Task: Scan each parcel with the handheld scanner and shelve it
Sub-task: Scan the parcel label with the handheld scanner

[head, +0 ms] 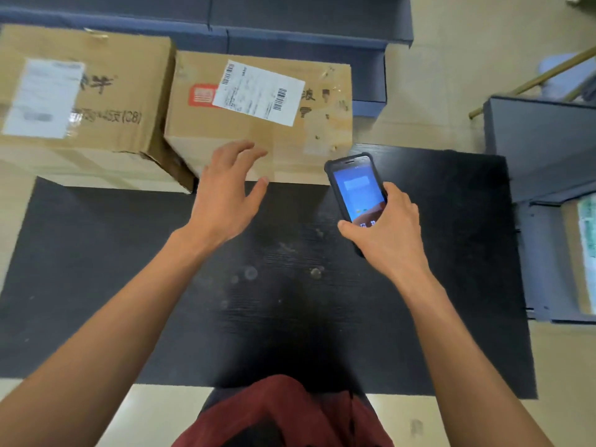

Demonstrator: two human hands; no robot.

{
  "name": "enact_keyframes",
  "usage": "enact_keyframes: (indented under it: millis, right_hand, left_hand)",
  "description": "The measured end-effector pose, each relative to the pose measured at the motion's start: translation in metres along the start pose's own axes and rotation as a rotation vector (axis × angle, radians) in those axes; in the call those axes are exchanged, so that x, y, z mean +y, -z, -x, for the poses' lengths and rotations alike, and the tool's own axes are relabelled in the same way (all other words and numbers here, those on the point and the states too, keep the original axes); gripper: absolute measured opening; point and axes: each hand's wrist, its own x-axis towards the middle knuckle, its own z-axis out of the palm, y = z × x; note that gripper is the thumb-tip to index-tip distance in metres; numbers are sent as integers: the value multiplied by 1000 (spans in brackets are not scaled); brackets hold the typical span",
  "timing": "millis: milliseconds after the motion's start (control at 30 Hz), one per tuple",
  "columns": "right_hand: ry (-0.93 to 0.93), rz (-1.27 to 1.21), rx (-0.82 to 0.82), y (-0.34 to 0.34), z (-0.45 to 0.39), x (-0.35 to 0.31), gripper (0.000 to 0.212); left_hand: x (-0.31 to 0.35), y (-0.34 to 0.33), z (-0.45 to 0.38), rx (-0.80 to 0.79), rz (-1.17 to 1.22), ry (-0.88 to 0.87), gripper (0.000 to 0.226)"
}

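Two cardboard parcels stand at the far edge of a black table (pixel 129 285). The middle parcel (pixel 322 150) carries a white shipping label (pixel 258 91) with barcodes on its top. A larger parcel (pixel 129 91) with a blurred white label sits to its left. My left hand (pixel 225 191) hovers with fingers spread just in front of the middle parcel's near edge, holding nothing. My right hand (pixel 387 230) grips a black handheld scanner (pixel 356 185) with a lit blue screen, to the right of that parcel's near corner.
Dark blue shelving (pixel 306 33) runs behind the parcels. A dark metal rack (pixel 541 150) stands at the right with a box partly visible inside. Tan floor shows around the table. My red clothing (pixel 283 414) is at the bottom.
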Motion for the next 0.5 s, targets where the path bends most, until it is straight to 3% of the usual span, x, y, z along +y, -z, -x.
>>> enact_keyframes:
  millis: [167, 500]
  right_hand:
    - [76, 6, -47, -3, -6, -43, 43]
    - [122, 89, -119, -10, -31, -99, 40]
  left_hand:
    - [-34, 16, -19, 13, -147, 44, 47]
    - [-78, 11, -31, -30, -321, 59, 52]
